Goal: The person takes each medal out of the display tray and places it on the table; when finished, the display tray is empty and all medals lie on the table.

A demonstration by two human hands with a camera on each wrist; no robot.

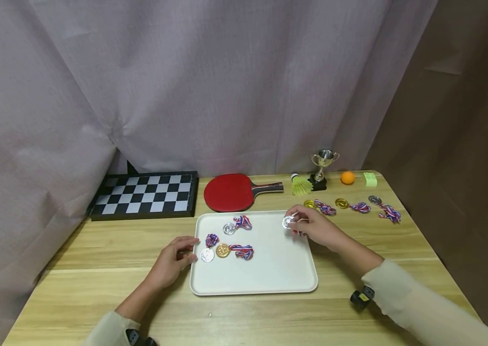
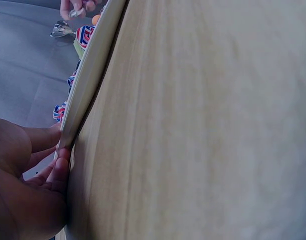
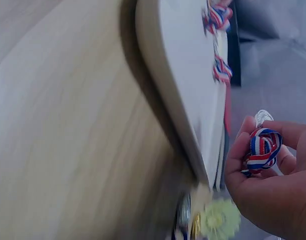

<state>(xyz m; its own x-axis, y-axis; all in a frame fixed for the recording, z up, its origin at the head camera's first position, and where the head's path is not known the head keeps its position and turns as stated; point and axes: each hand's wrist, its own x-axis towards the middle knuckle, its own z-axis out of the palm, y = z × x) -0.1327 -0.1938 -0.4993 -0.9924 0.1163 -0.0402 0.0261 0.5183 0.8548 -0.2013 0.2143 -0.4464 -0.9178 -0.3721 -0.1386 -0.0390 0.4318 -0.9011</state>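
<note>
Your left hand (image 1: 174, 262) rests at the left rim of the white tray (image 1: 270, 283), its fingers loosely curled against the edge and gripping nothing. Your right hand (image 1: 317, 228) pinches a silver medal (image 1: 287, 222) over the tray's far right corner (its striped ribbon bunched in your palm), while three other medals (image 1: 222, 250) lie on the tray.
</note>
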